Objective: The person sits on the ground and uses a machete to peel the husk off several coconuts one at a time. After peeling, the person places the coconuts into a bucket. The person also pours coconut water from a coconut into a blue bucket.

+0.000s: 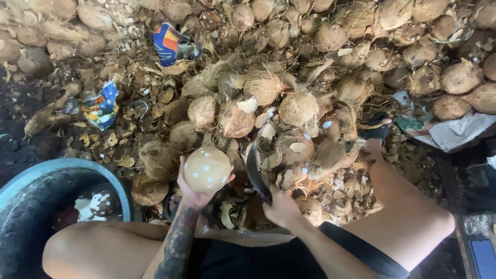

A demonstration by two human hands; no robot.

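A heap of husked coconuts (pixel 289 93) is spreading ahead of the person's knees. The left hand (pixel 195 192), palm up on its tattooed forearm, is cupping a peeled coconut (pixel 207 169) above the grey basin (pixel 36 175). The right hand (pixel 281 206) is gripping a curved knife (pixel 254 173), blade pointing upward.

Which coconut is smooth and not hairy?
The round, pale tan peeled coconut held up in the left hand. All the coconuts in the pile behind it are brown and shaggy with husk fibre.
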